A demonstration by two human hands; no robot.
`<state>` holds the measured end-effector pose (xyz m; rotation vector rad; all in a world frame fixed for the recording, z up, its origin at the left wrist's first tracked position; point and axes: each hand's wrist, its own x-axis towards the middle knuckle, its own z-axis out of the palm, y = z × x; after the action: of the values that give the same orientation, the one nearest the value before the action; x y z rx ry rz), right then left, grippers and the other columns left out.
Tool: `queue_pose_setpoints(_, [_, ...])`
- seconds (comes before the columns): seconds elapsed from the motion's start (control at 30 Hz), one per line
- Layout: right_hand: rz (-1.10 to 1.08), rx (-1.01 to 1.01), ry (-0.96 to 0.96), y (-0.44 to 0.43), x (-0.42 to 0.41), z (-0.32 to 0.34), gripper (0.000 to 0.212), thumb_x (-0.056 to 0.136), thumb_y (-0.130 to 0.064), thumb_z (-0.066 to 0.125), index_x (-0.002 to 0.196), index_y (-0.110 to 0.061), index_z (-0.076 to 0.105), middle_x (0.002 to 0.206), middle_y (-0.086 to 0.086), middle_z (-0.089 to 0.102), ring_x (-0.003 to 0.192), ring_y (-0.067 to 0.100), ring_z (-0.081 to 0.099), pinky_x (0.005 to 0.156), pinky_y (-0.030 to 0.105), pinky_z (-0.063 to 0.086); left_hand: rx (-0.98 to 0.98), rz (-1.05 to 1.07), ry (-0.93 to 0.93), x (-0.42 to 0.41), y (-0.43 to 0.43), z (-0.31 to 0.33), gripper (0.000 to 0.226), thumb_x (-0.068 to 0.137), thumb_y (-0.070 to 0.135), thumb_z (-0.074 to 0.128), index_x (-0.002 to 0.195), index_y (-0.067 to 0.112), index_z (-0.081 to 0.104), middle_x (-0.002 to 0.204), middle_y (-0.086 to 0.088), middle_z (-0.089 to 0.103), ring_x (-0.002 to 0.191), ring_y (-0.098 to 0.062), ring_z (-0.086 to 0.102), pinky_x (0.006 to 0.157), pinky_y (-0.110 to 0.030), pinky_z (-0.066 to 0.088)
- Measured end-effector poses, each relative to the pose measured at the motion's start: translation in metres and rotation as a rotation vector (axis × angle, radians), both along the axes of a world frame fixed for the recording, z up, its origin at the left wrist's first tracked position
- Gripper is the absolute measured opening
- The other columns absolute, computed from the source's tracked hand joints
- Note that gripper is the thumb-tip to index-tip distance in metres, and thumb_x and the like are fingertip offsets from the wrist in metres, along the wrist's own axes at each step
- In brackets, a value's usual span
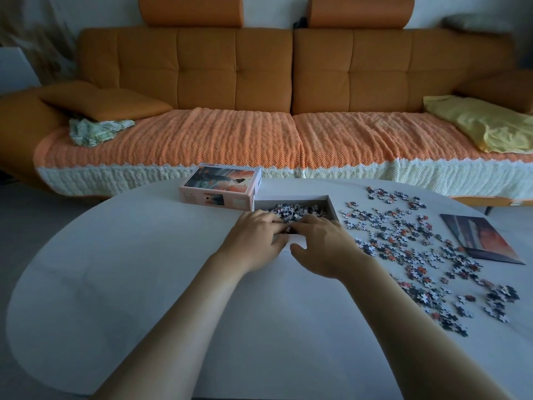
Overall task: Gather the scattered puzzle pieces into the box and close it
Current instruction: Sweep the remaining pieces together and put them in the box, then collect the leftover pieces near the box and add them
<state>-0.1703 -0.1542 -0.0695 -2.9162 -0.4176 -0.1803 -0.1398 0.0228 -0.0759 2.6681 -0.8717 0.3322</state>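
Note:
An open white puzzle box (331, 204) sits mid-table with a heap of pieces (294, 210) inside. Both hands meet over its near edge. My left hand (256, 235) and my right hand (320, 243) are cupped together, fingers curled, with a few pieces showing between the fingertips. The box lid (220, 186), pink with a picture on top, lies just left of and behind the box. Several loose puzzle pieces (409, 243) are spread across the table to the right of the box.
A picture sheet (481, 238) lies on the right of the white oval table (144, 269). Behind the table stands an orange sofa (259, 82) with a knitted cover, a yellow cloth (484, 122) and a cushion.

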Motion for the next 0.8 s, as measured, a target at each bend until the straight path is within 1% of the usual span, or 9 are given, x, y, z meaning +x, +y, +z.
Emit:
queue_pose_setpoints(0.13, [0.014,0.051,-0.070,-0.005,-0.001,0.000,0.046,0.089,-0.034,0.052,0.134,-0.025,0.055,0.139,-0.003,0.052,0.129,0.020,0.044,0.109,0.041,0.030,0.046,0.035,0.015,0.000,0.003,0.001,0.044,0.098,0.040,0.047,0.133,0.017,0.058,0.134,0.002,0.056,0.122,-0.022,0.047,0.103,-0.036,0.035])
queue_pose_setpoints(0.23, [-0.011,0.136,-0.206,-0.017,-0.006,0.003,0.036,0.086,-0.023,0.056,0.122,-0.023,0.065,0.129,-0.001,0.058,0.121,0.023,0.051,0.101,0.044,0.039,0.004,0.044,-0.022,-0.009,0.001,0.005,0.050,0.097,0.037,0.053,0.141,0.014,0.049,0.144,0.000,0.046,0.132,-0.021,0.039,0.109,-0.038,0.033])
queue_pose_setpoints(0.3, [-0.035,0.184,-0.236,-0.032,-0.014,0.003,0.034,0.086,-0.020,0.056,0.119,-0.022,0.066,0.124,-0.001,0.059,0.114,0.024,0.054,0.097,0.044,0.043,-0.073,0.016,-0.075,-0.017,-0.005,0.010,0.050,0.096,0.031,0.057,0.141,0.013,0.049,0.141,-0.001,0.048,0.131,-0.020,0.041,0.108,-0.038,0.036])
queue_pose_setpoints(0.37, [-0.076,0.183,-0.219,-0.051,-0.026,-0.001,0.035,0.088,-0.021,0.054,0.121,-0.022,0.063,0.126,0.001,0.057,0.116,0.024,0.052,0.098,0.045,0.044,-0.172,-0.042,-0.114,-0.029,-0.018,0.014,0.046,0.094,0.025,0.058,0.138,0.013,0.053,0.133,0.001,0.053,0.125,-0.017,0.045,0.105,-0.033,0.039])
queue_pose_setpoints(0.47, [-0.151,0.153,-0.185,-0.085,-0.048,-0.007,0.037,0.091,-0.026,0.050,0.127,-0.023,0.058,0.137,0.002,0.051,0.126,0.025,0.047,0.105,0.046,0.039,-0.263,-0.145,-0.069,-0.052,-0.053,0.016,0.041,0.093,0.019,0.055,0.135,0.014,0.055,0.127,0.001,0.054,0.121,-0.012,0.046,0.102,-0.023,0.037])
queue_pose_setpoints(0.57, [-0.237,0.109,-0.066,-0.113,-0.070,-0.011,0.047,0.096,-0.037,0.044,0.141,-0.026,0.042,0.150,0.001,0.038,0.138,0.023,0.034,0.114,0.044,0.026,-0.232,-0.250,0.040,-0.071,-0.094,0.012,0.045,0.096,0.022,0.052,0.140,0.020,0.047,0.136,0.005,0.050,0.122,-0.009,0.046,0.100,-0.024,0.041])
queue_pose_setpoints(0.63, [-0.309,0.074,0.016,-0.133,-0.086,-0.015,0.056,0.097,-0.044,0.037,0.149,-0.028,0.026,0.159,0.002,0.022,0.146,0.022,0.018,0.119,0.046,0.015,-0.138,-0.261,0.167,-0.077,-0.123,0.008,0.054,0.098,0.030,0.050,0.149,0.024,0.034,0.150,0.006,0.037,0.135,-0.010,0.037,0.109,-0.031,0.036])
queue_pose_setpoints(0.7, [-0.372,0.054,0.102,-0.150,-0.098,-0.021,0.060,0.098,-0.049,0.029,0.153,-0.031,0.014,0.162,0.001,0.008,0.149,0.022,0.003,0.120,0.047,0.004,-0.015,-0.223,0.300,-0.075,-0.148,0.004,0.067,0.098,0.042,0.047,0.155,0.024,0.017,0.161,0.006,0.018,0.147,-0.010,0.015,0.119,-0.035,0.021])
queue_pose_setpoints(0.8, [-0.377,0.082,0.179,-0.162,-0.106,-0.028,0.058,0.100,-0.049,0.022,0.154,-0.032,0.009,0.163,0.000,0.002,0.149,0.021,-0.004,0.120,0.046,-0.001,0.182,-0.175,0.380,-0.062,-0.174,-0.001,0.080,0.096,0.059,0.036,0.156,0.022,-0.001,0.163,0.007,-0.008,0.149,-0.014,-0.014,0.121,-0.039,-0.001])
